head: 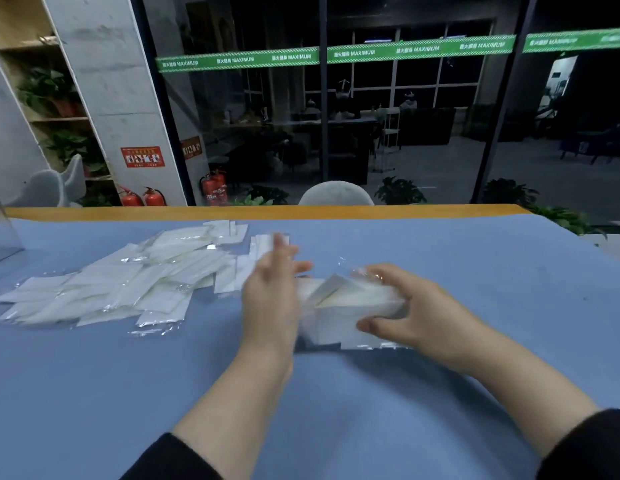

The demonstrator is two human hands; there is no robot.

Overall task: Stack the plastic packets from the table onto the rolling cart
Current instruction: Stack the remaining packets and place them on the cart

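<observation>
- Fingers of the right hand (410, 306) curl over the right end of a small stack (350, 306) of packets, thumb at its near side, grasping it.
- Fingers of the left hand (272, 289) are straight and loosely spread, blurred, the palm turned edge-on against the stack's left end; they hold nothing.
- Between the two hands the stack rests on the tabletop (336, 410), near its middle; the top packet is tilted, one corner raised.
- Loose packets (128, 285), white in clear plastic, lie spread and overlapping toward the left edge of the tabletop, reaching back toward the far edge.
- A few more packets lie just behind the left hand, partly hidden by it.
- Blue cloth covers the tabletop; an orange strip (267, 212) runs along the far edge.
- Both forearms are bare, with dark sleeves (585, 445) at the near edge of the view.
- A clear panel (0, 230) stands at the far left corner.
- Beyond the far edge: the rounded back of a grey chair (336, 194), red extinguishers (144, 197) on the floor, plants (49, 88) on a shelf, and dark glass with a green band (336, 53) across it.
</observation>
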